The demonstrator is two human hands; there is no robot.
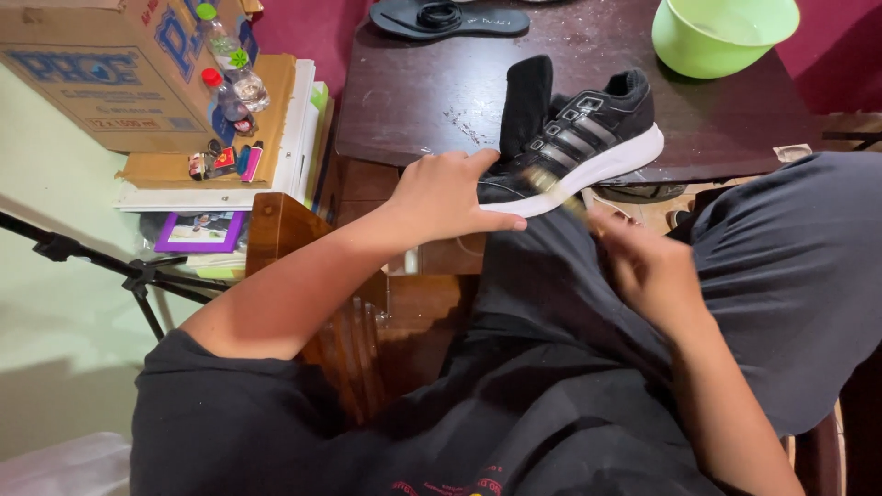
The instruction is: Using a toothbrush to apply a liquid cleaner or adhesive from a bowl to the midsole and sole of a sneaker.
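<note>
A black sneaker (pixel 588 138) with grey stripes and a white sole rests on the near edge of a dark wooden table (pixel 404 101), its tongue pulled up. My left hand (pixel 446 197) grips the shoe's toe end. My right hand (pixel 643 262) is blurred with motion just below the shoe and holds a small brush (pixel 549 182) against the shoe's side and sole. A black insole (pixel 450 18) with a coiled black lace on it lies at the table's far edge.
A green plastic basin (pixel 721 32) stands at the table's far right. To the left are a cardboard box (pixel 101 69), plastic bottles (pixel 230 78) on stacked books, a purple photo frame (pixel 197 231) and a black tripod leg (pixel 101 262). My dark-trousered legs fill the foreground.
</note>
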